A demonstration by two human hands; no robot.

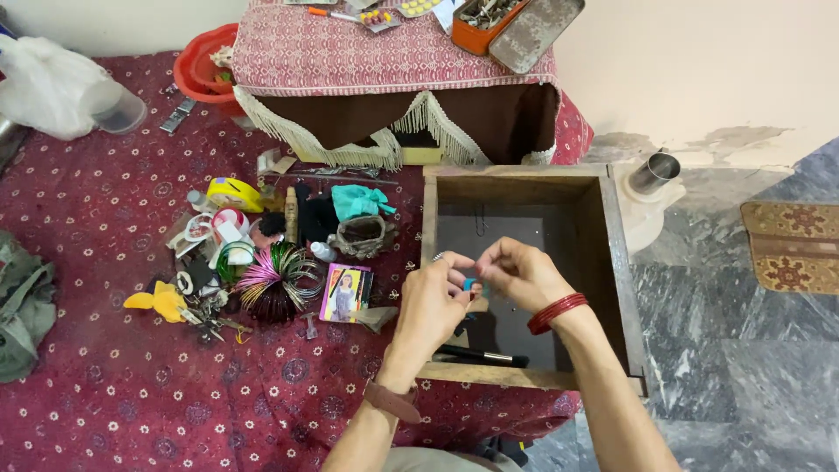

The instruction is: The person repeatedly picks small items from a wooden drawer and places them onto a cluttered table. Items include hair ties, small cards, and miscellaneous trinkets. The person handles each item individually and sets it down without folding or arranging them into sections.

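On the patterned red cloth (131,385) lie a stack of coloured bangles (278,278), a small picture card (346,293), a teal rag (358,201) and a yellow tape measure (232,194), beside a fringed low table (393,61) bearing an open orange tin (489,26), with a steel cup (654,172) on the marble floor (752,367).

You are pinching a small bright blue object (470,283) between the fingertips of your left hand (434,306) and right hand (523,274), which meet over it. Only a sliver of it shows between the fingers, so its shape cannot be told. It hangs above the open wooden drawer (619,262), whose dark floor spreads from it toward twelve o'clock.
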